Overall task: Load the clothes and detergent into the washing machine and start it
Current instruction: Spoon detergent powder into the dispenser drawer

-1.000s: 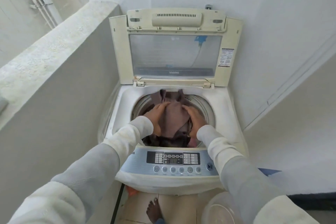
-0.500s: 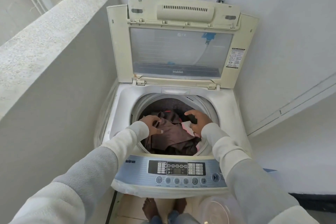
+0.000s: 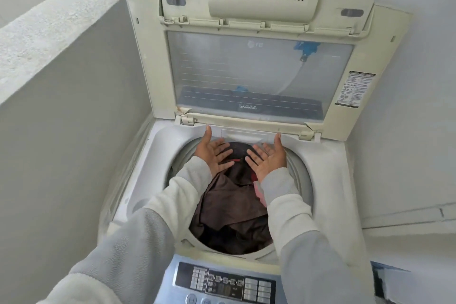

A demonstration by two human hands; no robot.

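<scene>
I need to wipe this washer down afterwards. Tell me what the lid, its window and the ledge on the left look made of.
Lid: moulded plastic, matte, yellowed cream, with clips and vent slots.
Window: clear panel, glossy; hoses show through it. Glass or plastic, I cannot tell.
Ledge: rough, speckled top, probably concrete or stone render, above a smooth painted face.

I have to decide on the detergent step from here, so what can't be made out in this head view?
- Lower layers of clothes in the drum: hidden under the brown garment on top and the sleeves.
- Control panel: its lower buttons are cut off by the bottom edge; labels too small to read.
- Detergent: none in view.
- Lid sticker: print too small.
- Left hand and right hand: open, holding nothing.
</scene>
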